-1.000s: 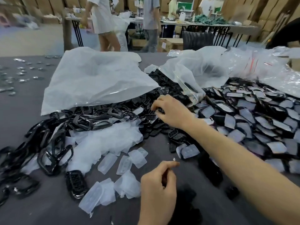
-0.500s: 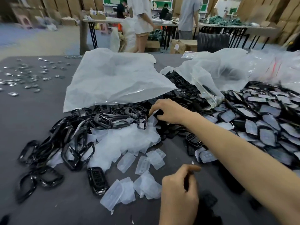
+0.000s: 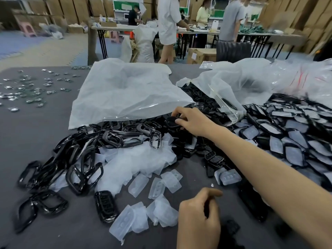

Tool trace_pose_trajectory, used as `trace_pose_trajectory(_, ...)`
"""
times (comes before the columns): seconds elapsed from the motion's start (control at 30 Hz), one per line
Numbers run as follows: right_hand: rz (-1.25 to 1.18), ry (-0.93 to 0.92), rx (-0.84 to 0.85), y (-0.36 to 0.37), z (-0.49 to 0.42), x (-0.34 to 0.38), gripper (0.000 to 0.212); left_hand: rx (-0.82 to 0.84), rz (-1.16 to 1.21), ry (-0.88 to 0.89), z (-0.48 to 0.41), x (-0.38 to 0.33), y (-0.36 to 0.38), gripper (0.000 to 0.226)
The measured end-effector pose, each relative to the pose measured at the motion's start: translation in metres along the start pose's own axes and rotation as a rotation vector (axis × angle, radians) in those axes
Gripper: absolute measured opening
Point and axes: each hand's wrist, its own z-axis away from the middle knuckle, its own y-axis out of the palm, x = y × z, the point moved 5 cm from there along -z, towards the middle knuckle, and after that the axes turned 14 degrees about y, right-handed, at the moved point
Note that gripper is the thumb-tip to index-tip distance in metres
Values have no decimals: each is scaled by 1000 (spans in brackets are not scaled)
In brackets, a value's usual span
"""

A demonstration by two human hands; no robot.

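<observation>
At the centre of the head view, the right hand [image 3: 193,121] pinches a black shell piece [image 3: 170,122] between thumb and curled fingers, on the pile just below the plastic bag [image 3: 125,94]. Lower down, the left hand [image 3: 197,218] is curled; its contents cannot be told

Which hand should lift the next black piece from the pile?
Right: the right hand pinches a black oval plastic shell in the pile, while the left hand is far back, curled round a dark thing.
</observation>
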Motion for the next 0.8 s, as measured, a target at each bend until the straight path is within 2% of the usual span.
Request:
trace_pose_trajectory(0.07, -30, 10, -7, -2, 1, -1, 5, 5, -1, 3, 0, -1, 0, 27)
trace_pose_trajectory(0.2, -134, 43, -36, -7, 2, -4, 11, 4, 4, 1, 1, -1, 1, 26)
trace_pose_trajectory(0.4, -241, 95, -104, -13, 0, -8, 5, 15, -1, -1, 1, 0, 3, 26)
trace_pose_trajectory(0.5, -265, 119, -99, -8, -1, -9, 3, 19, -2, 1, 1, 0, 3, 26)
trace_pose_trajectory(0.67, -493, 216, -50, 5, 0, -4, 4, 29, -15, 1, 1, 1, 5, 26)
trace_pose_trajectory(0.73, -381, 189, -64, 13, 3, 9, 3, 37, -37, 8, 0, -1, 6, 27)
trace_pose_trajectory(0.8, -153, 140, -100, 22, 7, 28, 7, 52, -55, 13, 0, -2, 5, 28)
